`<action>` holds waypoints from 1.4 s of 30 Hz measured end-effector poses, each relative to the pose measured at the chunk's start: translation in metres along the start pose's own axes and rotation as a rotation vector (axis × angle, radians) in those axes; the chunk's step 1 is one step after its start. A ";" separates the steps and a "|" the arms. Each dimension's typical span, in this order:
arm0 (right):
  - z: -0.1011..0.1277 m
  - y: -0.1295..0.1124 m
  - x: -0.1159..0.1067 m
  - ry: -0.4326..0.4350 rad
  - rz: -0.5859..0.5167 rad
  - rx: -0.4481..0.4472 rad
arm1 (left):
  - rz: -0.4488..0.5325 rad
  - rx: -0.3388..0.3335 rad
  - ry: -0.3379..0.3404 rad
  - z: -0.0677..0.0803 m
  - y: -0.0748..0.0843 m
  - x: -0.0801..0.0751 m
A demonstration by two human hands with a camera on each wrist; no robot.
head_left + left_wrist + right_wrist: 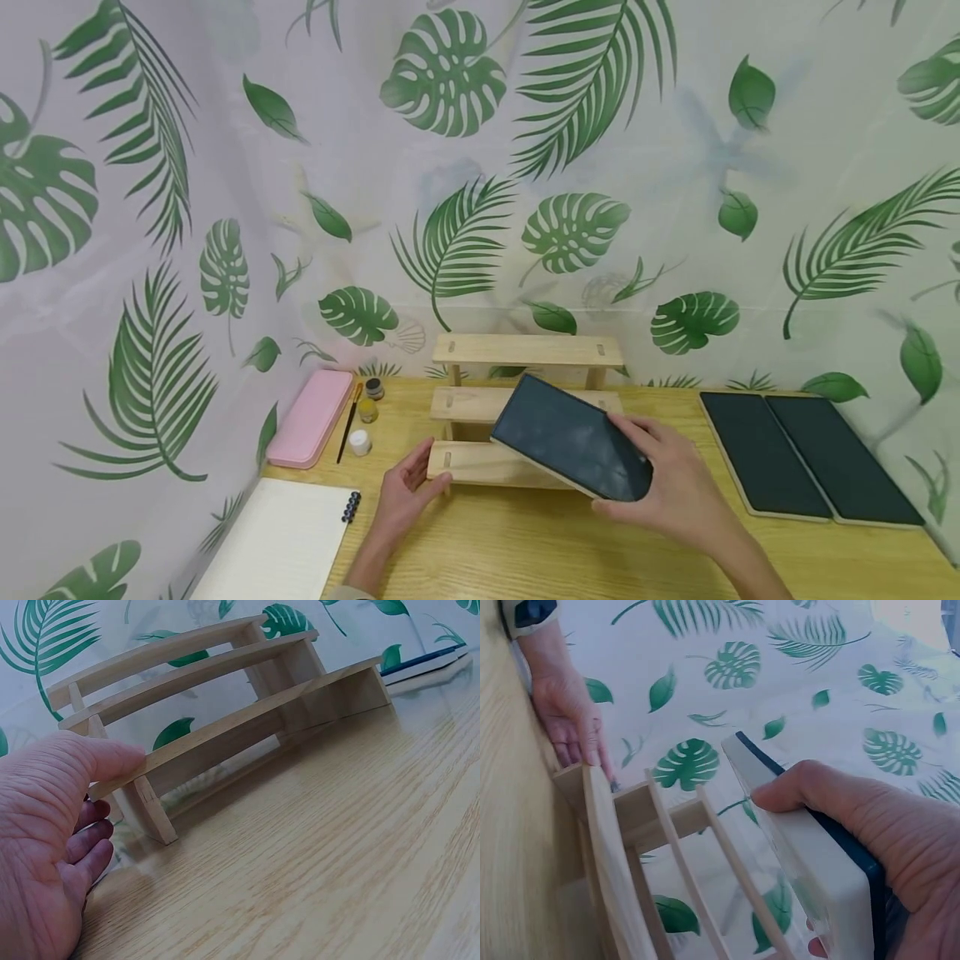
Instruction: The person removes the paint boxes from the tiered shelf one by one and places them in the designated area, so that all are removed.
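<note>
A three-tier wooden display stand (510, 463) stands on the table against the patterned backdrop. My left hand (402, 498) grips the left end of its lowest shelf. In the left wrist view, the thumb (112, 759) lies along that shelf's top, and the other fingers curl below its end. My right hand (671, 483) holds a flat rectangular block (566, 433) by its right end, tilted in front of the stand and above the lowest shelf. The block has a dark blue-black face and pale sides (810, 862); its exact kind is unclear.
Two similar dark-faced panels (765, 454) lie side by side at the right. On the left are a pink case (311, 419), a paintbrush (348, 423), small jars in black (374, 388), yellow (367, 409) and white (360, 442), and a spiral-bound pad (273, 542).
</note>
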State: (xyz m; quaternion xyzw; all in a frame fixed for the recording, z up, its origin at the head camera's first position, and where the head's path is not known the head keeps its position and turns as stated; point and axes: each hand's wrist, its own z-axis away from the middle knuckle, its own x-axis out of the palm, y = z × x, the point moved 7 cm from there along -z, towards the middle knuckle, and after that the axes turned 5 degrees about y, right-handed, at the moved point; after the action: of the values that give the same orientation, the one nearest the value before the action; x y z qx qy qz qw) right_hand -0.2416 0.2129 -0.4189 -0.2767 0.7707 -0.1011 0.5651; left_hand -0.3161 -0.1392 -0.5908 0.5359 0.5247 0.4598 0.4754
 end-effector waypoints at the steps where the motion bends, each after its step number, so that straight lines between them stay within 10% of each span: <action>1: 0.002 0.002 -0.005 0.005 -0.003 0.019 | 0.000 -0.006 -0.001 0.000 -0.001 0.000; 25: 0.053 0.109 -0.074 0.035 0.130 0.561 | -0.035 -0.002 -0.007 0.001 -0.002 0.000; 42: 0.034 0.170 0.032 -0.057 0.173 0.697 | -0.004 -0.029 0.006 0.000 -0.005 0.000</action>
State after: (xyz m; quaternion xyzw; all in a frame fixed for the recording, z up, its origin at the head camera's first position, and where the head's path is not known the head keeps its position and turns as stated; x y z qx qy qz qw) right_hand -0.2702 0.3413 -0.5365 -0.0037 0.6944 -0.3017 0.6533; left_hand -0.3170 -0.1390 -0.5954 0.5265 0.5205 0.4679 0.4827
